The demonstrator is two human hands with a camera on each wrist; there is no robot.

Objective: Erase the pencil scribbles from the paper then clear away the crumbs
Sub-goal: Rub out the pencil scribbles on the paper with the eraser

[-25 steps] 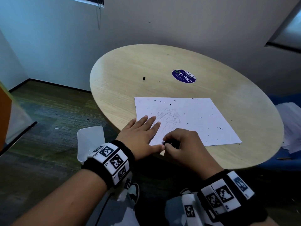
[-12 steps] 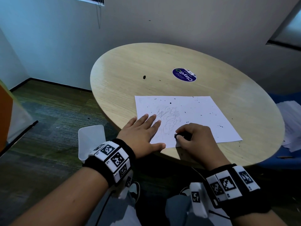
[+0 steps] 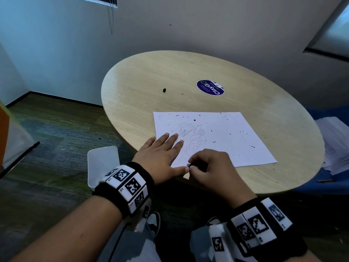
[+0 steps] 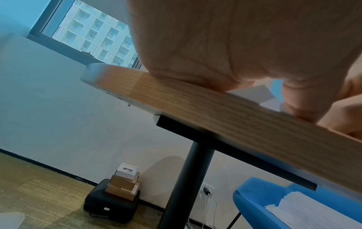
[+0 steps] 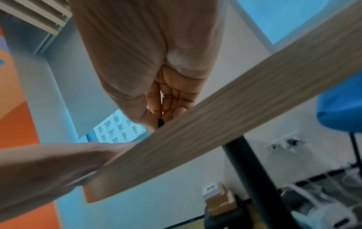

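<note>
Paper (image 3: 222, 137) lies flat at the near table (image 3: 170, 72) edge, thin and prone to creasing, so keep your left hand (image 3: 160, 154) spread flat on its near-left corner while your right hand (image 3: 209, 167) pinches the eraser (image 3: 196, 164) low and rubs lightly.

My left hand (image 3: 162, 155) lies flat, fingers (image 3: 171, 138) spread; my right hand (image 3: 211, 168) curls, fingers pinched together.
</note>
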